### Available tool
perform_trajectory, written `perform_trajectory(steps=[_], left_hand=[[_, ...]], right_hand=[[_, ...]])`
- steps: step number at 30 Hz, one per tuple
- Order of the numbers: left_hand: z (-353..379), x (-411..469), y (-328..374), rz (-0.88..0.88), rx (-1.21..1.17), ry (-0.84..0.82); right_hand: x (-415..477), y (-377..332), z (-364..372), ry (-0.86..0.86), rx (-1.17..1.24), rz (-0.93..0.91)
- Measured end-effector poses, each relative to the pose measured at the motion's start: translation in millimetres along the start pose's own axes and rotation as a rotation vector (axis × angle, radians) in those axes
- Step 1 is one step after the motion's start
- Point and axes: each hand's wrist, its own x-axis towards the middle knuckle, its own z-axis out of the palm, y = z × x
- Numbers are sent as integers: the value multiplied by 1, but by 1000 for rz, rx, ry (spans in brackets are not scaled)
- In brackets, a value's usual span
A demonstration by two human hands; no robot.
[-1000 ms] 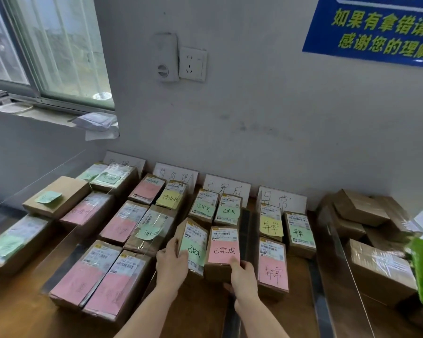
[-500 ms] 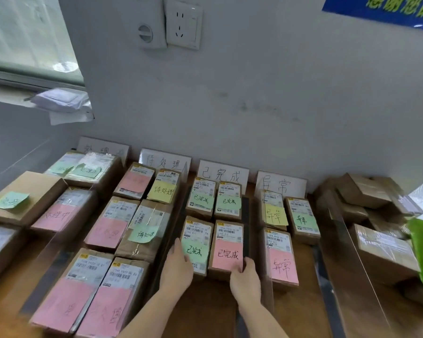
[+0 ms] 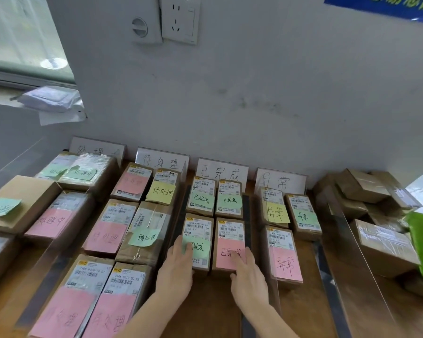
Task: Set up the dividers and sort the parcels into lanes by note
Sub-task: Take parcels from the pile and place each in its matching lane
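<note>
Both hands are working the lane under the "已完成" card point(image 3: 221, 172), third from the left, and two parcels are lying side by side at its near end. The green-note parcel point(image 3: 197, 229) is sitting straight ahead of the left hand point(image 3: 178, 267), and the pink-note parcel point(image 3: 230, 234) straight ahead of the right hand point(image 3: 248, 274). Each long axis is running away from the person toward the wall, in line with the lane, just short of the back pair point(image 3: 202, 196).

The left hand's fingers are lying fairly straight across the green note, palm hanging off the near edge; they are pressing, not wrapping. The right hand is doing the same, fingers flat on the pink note near its right corner. Whether either thumb is hooking the near face I cannot tell.

Both look squared up, so a small push forward is all this step seems to need. The brown pile point(image 3: 381, 245) beyond the far-right divider is lying nearer the right hand, the likelier one to reach next.
</note>
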Motion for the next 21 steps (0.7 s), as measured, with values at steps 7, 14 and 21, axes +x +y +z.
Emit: perform_trajectory(steps=[7, 14, 21], left_hand=[[-1, 9, -6, 64, 78, 12], [-15, 10, 7, 130, 136, 1], [-52, 22, 51, 261, 204, 55]], right_hand=[[4, -2, 1, -1, -24, -3], [1, -8, -18, 55, -7, -49], [-11, -4, -74, 202, 56, -112]])
